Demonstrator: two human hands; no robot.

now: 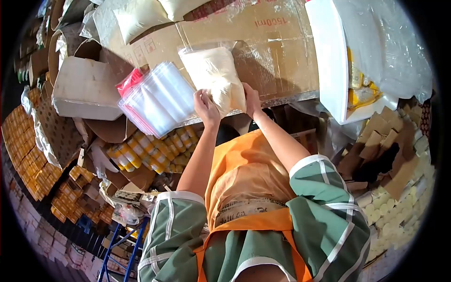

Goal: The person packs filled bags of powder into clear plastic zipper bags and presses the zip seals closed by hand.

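Note:
A clear plastic bag of cream-coloured powder (213, 70) lies on the cardboard-covered tabletop, its near end at the front edge. My left hand (206, 108) is closed on the bag's near left corner, fingers curled inward. On the opposite side, my right hand (252, 99) grips the near right corner, the fingertips partly hidden behind the plastic. Just left of the bag is a stack of flat, clear plastic bags (159, 98), with a red wrapper (129, 82) at its far left end.
More filled powder bags (136, 19) lie at the back left. A white foam box (331, 56) with yellow packets stands at the right, near clear plastic sheeting (399, 47). A white carton (87, 87) is at the left. Yellow-and-white packages (150, 152) are piled below the table edge.

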